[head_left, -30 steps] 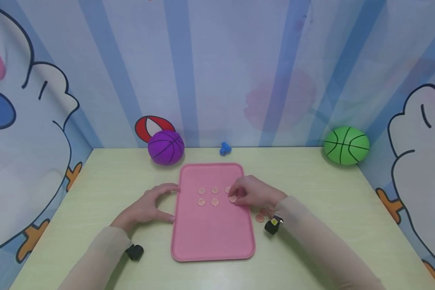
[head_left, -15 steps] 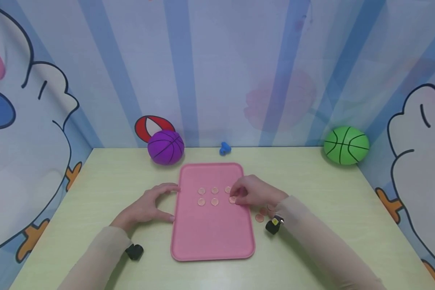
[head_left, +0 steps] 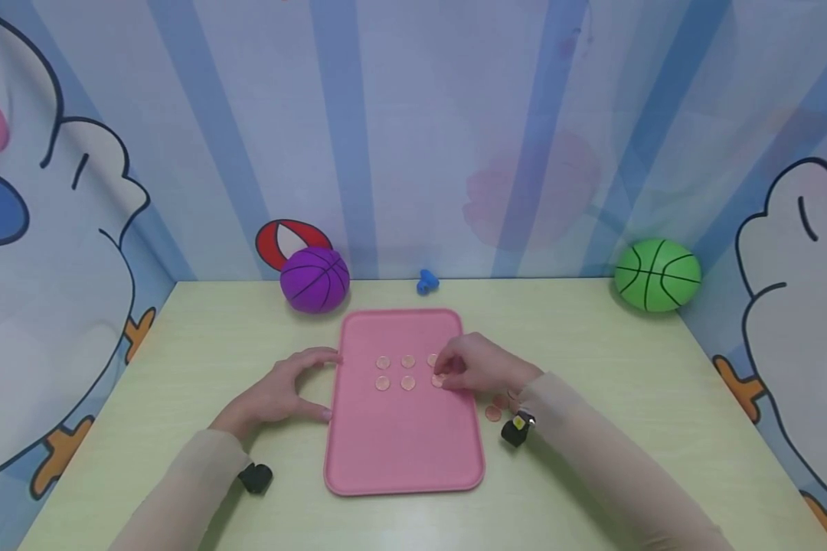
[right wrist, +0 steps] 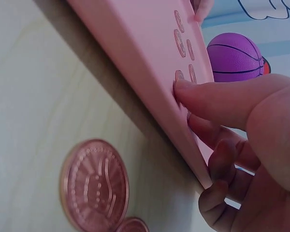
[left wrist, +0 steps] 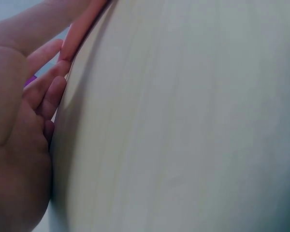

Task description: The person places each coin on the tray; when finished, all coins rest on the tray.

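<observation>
A pink tray (head_left: 404,451) lies on the table with copper coins in two short rows. My right hand (head_left: 481,362) is over the tray's right side, thumb and index finger at a coin (head_left: 438,381) at the right end of the nearer row. In the right wrist view the thumb (right wrist: 208,99) covers part of that coin; the other fingers are curled. A farther coin (head_left: 432,360) is partly hidden by the fingers. My left hand (head_left: 272,390) rests at the tray's left edge, thumb and fingers spread apart, tips touching the rim.
Several loose copper coins (head_left: 492,413) lie on the table right of the tray, partly under the right wrist. Along the back stand a purple ball (head_left: 315,280), a small blue object (head_left: 427,282) and a green ball (head_left: 658,275), before a cartoon-printed backdrop (head_left: 420,138).
My right hand shifts very slightly left, and the coin at its fingertips moves with it toward the row. The left hand stays at the tray edge.
</observation>
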`<state>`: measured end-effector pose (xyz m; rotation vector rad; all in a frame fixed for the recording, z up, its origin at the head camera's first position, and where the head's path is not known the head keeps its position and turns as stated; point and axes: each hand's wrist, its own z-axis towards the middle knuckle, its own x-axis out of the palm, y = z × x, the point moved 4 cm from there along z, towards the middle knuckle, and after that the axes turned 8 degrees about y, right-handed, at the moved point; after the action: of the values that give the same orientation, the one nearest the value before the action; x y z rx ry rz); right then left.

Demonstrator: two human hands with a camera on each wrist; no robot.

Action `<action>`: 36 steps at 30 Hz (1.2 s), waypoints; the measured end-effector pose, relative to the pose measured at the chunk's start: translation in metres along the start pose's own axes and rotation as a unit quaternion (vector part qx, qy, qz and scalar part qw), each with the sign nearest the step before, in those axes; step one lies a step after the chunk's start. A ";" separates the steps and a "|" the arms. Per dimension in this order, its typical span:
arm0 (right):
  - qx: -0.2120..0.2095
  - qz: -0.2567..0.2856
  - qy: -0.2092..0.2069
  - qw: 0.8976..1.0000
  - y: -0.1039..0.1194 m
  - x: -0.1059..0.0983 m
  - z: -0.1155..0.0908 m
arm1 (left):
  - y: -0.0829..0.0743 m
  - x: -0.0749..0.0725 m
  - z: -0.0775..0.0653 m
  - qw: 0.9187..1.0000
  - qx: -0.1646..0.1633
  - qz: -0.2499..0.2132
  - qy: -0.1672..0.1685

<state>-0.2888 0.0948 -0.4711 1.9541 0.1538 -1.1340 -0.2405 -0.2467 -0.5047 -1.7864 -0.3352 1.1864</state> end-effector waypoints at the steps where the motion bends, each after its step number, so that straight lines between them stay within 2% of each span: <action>1: -0.001 -0.001 -0.001 1.000 0.000 0.000 0.000 | 0.000 0.000 0.000 1.000 -0.001 0.000 0.000; 22: -0.007 0.008 -0.010 1.000 0.002 0.001 0.000 | 0.000 0.000 0.000 1.000 0.007 0.012 -0.001; 30: 0.001 0.011 -0.014 1.000 0.002 0.001 0.001 | -0.003 -0.001 -0.001 1.000 -0.013 0.005 0.000; 36: -0.005 0.006 -0.014 1.000 0.000 0.003 0.001 | -0.003 0.000 0.000 1.000 0.000 0.008 -0.001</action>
<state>-0.2881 0.0928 -0.4734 1.9269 0.1322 -1.1502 -0.2397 -0.2452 -0.5022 -1.7907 -0.3236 1.1994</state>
